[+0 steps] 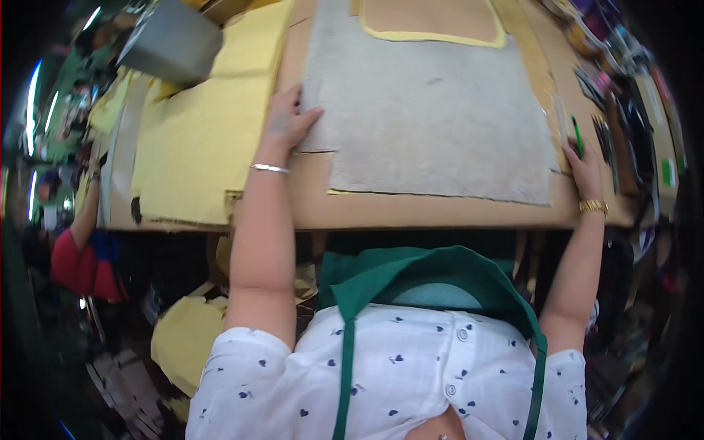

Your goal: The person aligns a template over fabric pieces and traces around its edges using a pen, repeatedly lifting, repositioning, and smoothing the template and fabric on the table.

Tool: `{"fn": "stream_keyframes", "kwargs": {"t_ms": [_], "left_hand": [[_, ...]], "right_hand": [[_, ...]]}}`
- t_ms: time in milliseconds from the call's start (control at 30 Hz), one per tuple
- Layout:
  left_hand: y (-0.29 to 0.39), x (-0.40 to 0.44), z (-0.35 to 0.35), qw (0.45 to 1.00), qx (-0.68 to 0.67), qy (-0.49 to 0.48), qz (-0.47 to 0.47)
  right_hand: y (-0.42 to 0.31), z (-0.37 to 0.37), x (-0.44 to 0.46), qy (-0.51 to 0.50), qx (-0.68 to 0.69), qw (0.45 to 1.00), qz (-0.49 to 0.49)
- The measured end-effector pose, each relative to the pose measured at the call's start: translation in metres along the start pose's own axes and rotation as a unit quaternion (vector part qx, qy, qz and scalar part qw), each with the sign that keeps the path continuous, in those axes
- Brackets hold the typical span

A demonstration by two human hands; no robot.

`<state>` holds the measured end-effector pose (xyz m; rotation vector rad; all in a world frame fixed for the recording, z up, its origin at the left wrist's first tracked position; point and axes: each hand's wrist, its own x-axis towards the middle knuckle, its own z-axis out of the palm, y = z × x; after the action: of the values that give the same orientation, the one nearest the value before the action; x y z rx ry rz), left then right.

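Note:
A large grey sheet [433, 125] lies flat on the brown work table [359, 213], with a yellow-edged brown shape [433, 18] at its far side. My left hand [291, 121] rests at the sheet's left edge, thumb and fingers apart, nothing in it. At the right edge, my right hand [583, 163] has a green pen [577, 136] held upright between its fingers and touches the sheet's border. Left of my left arm is a stack of yellow sheets [198, 147].
A grey metal block [172, 44] stands on the yellow stack. Tools and a dark pouch [632, 139] lie along the right side, with containers [587, 33] behind. Another person in red [84, 268] is at the far left. Yellow scraps [189, 341] lie below the table.

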<state>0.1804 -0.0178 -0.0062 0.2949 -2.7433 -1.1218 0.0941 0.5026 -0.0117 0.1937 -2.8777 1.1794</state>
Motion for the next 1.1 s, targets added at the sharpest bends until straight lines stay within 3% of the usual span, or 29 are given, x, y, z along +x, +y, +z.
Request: {"fn": "stream_keyframes", "kwargs": {"t_ms": [100,200,333,567,833,1100], "left_hand": [[-0.010,-0.003,0.002,0.998,-0.016,0.025,-0.049],[-0.010,-0.016,0.008,0.994,0.063,0.093,-0.016],[-0.009,-0.026,0.013,0.988,0.060,0.145,0.004],[0.004,-0.027,0.007,0.989,-0.060,0.117,-0.072],[0.001,-0.028,0.009,0.990,-0.034,0.129,-0.052],[-0.008,-0.026,0.014,0.990,-0.016,0.138,-0.006]], "right_hand": [[0.006,-0.002,0.002,-0.008,0.032,0.999,0.039],[0.003,0.001,0.002,0.011,0.025,0.999,0.043],[0.001,0.001,0.002,0.012,0.049,0.998,0.044],[0.000,0.002,0.002,0.004,0.038,0.998,0.054],[-0.010,-0.001,0.001,-0.002,-0.018,0.999,0.038],[-0.015,-0.001,0.000,-0.008,0.016,0.998,0.052]]}}
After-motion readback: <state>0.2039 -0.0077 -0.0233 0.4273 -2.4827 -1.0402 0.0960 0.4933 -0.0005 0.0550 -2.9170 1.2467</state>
